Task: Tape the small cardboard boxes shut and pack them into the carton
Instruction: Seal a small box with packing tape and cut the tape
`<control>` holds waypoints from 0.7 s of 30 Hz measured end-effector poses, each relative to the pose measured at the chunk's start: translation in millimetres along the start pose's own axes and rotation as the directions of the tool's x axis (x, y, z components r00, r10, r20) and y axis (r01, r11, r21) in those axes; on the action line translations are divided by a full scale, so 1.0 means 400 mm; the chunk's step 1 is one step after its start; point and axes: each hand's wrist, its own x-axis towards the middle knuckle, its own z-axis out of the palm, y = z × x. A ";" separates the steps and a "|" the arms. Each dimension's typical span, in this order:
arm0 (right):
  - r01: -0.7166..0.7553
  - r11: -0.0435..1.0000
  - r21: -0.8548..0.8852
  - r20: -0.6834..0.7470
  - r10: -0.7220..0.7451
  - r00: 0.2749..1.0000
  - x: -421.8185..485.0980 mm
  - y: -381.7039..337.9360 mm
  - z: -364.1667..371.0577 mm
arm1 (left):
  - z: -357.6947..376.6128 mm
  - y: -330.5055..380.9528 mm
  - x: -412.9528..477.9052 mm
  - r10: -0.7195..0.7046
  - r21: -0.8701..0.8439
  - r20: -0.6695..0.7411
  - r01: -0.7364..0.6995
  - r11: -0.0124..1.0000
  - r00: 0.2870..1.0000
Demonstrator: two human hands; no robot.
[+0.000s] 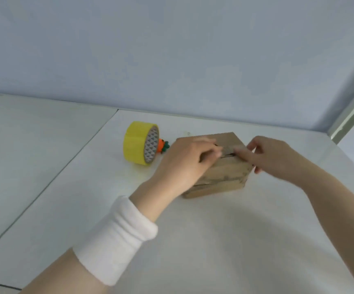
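Observation:
A small brown cardboard box (224,177) lies on the white table, its top flaps meeting at a seam. My left hand (187,161) covers the box's left part, with its fingers curled over the top at the seam. My right hand (274,159) grips the box's right edge, fingers reaching along the top toward the seam and thumb down the right side. A short shiny strip, blurred, shows between the fingertips of the two hands. A roll of yellow tape (139,143) stands on its edge to the left of the box. No carton is in view.
A small orange carrot-shaped object (163,146) lies just behind the tape roll. The white table (214,240) ends at a pale blue wall behind and joins a second tabletop (34,145) on the left. A white wristband sits on my left forearm.

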 end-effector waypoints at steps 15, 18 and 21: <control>0.466 0.805 -0.368 0.088 -0.468 0.879 -0.043 -0.013 0.059 | 0.009 0.033 0.084 -0.210 0.397 0.426 0.027 0.917 0.880; 0.439 0.838 -0.324 0.129 -0.420 0.898 -0.040 -0.029 0.060 | 0.016 0.021 0.088 -0.219 0.441 0.382 0.031 0.897 0.898; 0.442 0.844 -0.304 0.166 -0.410 0.897 -0.030 -0.032 0.056 | 0.027 0.003 0.084 -0.210 0.445 0.347 0.036 0.895 0.914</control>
